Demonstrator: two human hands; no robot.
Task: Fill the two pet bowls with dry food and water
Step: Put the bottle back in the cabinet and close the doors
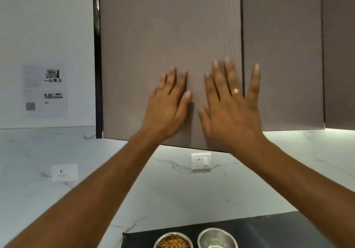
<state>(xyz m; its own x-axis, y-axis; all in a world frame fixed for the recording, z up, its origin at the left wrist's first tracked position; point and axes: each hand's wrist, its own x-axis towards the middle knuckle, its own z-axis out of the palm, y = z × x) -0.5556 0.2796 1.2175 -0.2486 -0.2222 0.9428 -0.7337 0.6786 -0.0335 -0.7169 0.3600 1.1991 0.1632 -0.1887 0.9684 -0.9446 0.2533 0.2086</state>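
Nearest, on the dark mat (269, 230) on the bench, 1 bowl (173, 241) already holds dry food; the other bowl (217, 238) looks filled with water (hard to tell). Farther up, left hand (169, 103) and right hand (230, 105) press flat on the cabinet door (169, 27), each grip spread and empty, so the filling seems done.

The desk (269, 234) was black, meeting a white marbled wall at its far edge. Two steel bowls stood on it side by side near the near edge: the left bowl (173, 240) held brown dry food, the right bowl (217, 238) looked shiny inside.
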